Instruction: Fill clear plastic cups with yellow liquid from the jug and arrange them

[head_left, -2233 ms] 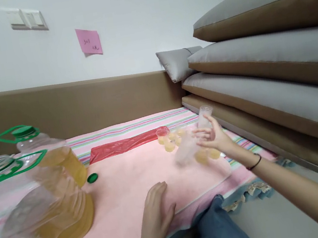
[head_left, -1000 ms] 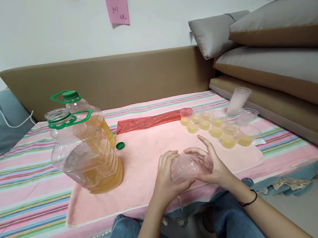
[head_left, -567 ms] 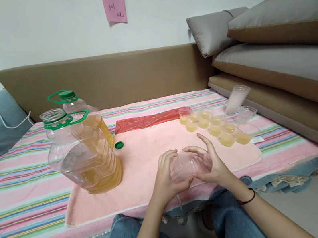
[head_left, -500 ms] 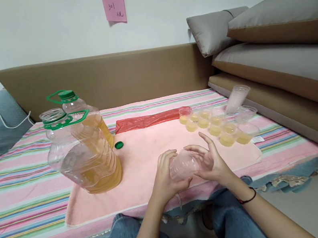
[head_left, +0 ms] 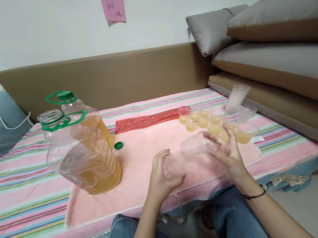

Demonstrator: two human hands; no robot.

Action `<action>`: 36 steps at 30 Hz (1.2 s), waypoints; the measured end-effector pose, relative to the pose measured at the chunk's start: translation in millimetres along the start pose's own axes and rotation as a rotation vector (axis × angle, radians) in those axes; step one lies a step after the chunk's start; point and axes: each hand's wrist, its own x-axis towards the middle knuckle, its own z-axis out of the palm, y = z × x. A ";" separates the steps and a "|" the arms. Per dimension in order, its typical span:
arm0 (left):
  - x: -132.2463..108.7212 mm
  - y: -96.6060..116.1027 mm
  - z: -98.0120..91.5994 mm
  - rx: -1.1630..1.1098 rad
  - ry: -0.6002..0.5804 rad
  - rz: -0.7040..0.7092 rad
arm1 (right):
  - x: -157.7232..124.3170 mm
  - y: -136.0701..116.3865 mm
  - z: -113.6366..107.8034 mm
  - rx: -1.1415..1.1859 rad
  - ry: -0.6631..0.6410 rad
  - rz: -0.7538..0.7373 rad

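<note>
Over the cloth point(head_left: 141, 156), left hand point(head_left: 160, 177) holds 1 cup point(head_left: 174, 166), right hand point(head_left: 228, 151) a sideways cup point(head_left: 193, 145); backswing could spill filled cups point(head_left: 203, 123).

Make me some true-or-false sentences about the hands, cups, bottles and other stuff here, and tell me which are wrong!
1. The left hand holds a clear cup. True.
2. The right hand holds nothing. False: it holds another cup, maybe several tucked together.
3. The front bottle has its cap on. False: its top is open; the back bottle is the capped one.
4. A loose green lid lies near the front bottle. True.
5. The sticky note is blue. False: it is pink.
6. The red plastic lies farther back than both hands. True.
</note>
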 end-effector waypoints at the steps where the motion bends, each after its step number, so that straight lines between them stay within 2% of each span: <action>1: 0.0 0.4 -2.1 -0.012 0.011 -0.012 | 1.4 1.1 -1.9 -0.047 0.018 -0.023; 5: 0.7 1.6 -11.6 -0.075 0.047 -0.050 | 4.9 7.5 -4.5 -0.304 -0.013 -0.135; 9: 0.8 -0.4 -17.9 -0.154 0.099 -0.065 | 4.8 12.1 -0.2 -0.534 -0.152 -0.163; 12: 0.6 -2.1 -18.7 -0.182 0.129 -0.070 | 4.2 13.9 5.1 -0.614 -0.240 -0.160; 22: -0.3 -3.9 -16.2 -0.209 0.131 -0.064 | 2.8 19.5 11.0 -0.696 -0.332 -0.125; 29: -1.4 2.1 -16.4 -0.131 0.124 -0.043 | -2.0 10.2 16.9 -0.585 -0.302 -0.180; 36: -3.0 13.2 -8.0 0.241 0.079 0.230 | -19.9 9.7 35.4 -0.578 -0.383 -0.266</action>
